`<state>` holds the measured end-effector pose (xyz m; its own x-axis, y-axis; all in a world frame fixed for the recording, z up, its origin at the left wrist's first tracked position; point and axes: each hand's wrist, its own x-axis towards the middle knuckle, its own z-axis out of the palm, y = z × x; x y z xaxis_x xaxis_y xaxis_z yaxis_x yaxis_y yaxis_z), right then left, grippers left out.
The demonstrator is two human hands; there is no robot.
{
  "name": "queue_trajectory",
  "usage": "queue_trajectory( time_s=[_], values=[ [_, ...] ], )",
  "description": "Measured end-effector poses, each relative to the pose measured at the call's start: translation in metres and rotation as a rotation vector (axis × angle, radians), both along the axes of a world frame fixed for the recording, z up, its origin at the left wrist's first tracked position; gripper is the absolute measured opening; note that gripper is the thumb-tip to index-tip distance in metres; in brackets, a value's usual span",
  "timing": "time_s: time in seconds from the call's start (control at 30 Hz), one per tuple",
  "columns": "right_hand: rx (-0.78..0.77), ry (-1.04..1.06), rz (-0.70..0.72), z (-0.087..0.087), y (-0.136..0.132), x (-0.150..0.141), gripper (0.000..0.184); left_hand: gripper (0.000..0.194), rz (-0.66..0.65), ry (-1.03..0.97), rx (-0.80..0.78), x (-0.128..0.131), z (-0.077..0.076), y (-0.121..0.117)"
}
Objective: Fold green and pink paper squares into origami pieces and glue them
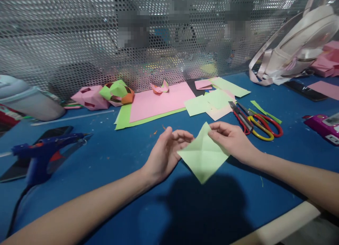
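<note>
A light green square of paper [203,155], creased through its middle, is held above the blue table with one corner toward me. My right hand [229,139] pinches it near its upper right edge, thumb on top. My left hand [169,151] is beside the paper's left corner, palm turned inward, fingers slightly curled and apart from the thumb. Its fingertips are partly behind the paper, and whether they touch it I cannot tell. Just beyond lie more light green sheets [196,105] and a pink sheet [161,100] over a brighter green one.
Scissors [261,126] and a utility knife [241,117] lie right of the papers. At left, a blue glue gun [43,153] rests over a dark phone. Folded paper shapes [91,96] stand by the perforated metal screen [92,36]. A pale backpack [296,43] leans at back right.
</note>
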<state>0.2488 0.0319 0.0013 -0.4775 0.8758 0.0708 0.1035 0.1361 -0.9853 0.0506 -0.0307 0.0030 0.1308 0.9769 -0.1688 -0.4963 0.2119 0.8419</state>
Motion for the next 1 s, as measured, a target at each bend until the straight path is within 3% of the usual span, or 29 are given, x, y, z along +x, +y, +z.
queue_trajectory(
  time_s=[0.13,0.2,0.27,0.37,0.57,0.7,1.0],
  values=[
    [0.035,-0.13,0.104,0.002,-0.002,-0.002,0.021,0.04,-0.18,-0.004,-0.088,0.004,0.001,0.001],
    [0.125,-0.183,0.11,0.002,-0.004,-0.003,0.021,0.031,-0.208,0.115,-0.087,0.007,0.001,-0.001],
    [0.198,-0.208,0.088,0.002,-0.005,-0.004,0.021,0.033,-0.217,0.259,-0.097,0.01,0.0,-0.004],
    [0.18,-0.151,0.056,0.001,-0.004,-0.002,0.027,0.034,-0.179,0.349,-0.104,0.011,0.0,-0.006],
    [0.094,-0.154,0.002,-0.001,0.001,0.001,0.034,0.033,-0.006,0.286,-0.037,0.009,-0.003,-0.007],
    [0.043,-0.098,-0.027,-0.003,0.0,-0.001,0.032,0.036,-0.027,0.299,-0.039,0.01,-0.005,-0.008],
    [0.096,-0.115,-0.053,-0.006,-0.001,-0.001,0.032,0.033,-0.017,0.341,-0.033,0.01,-0.008,-0.009]
  ],
)
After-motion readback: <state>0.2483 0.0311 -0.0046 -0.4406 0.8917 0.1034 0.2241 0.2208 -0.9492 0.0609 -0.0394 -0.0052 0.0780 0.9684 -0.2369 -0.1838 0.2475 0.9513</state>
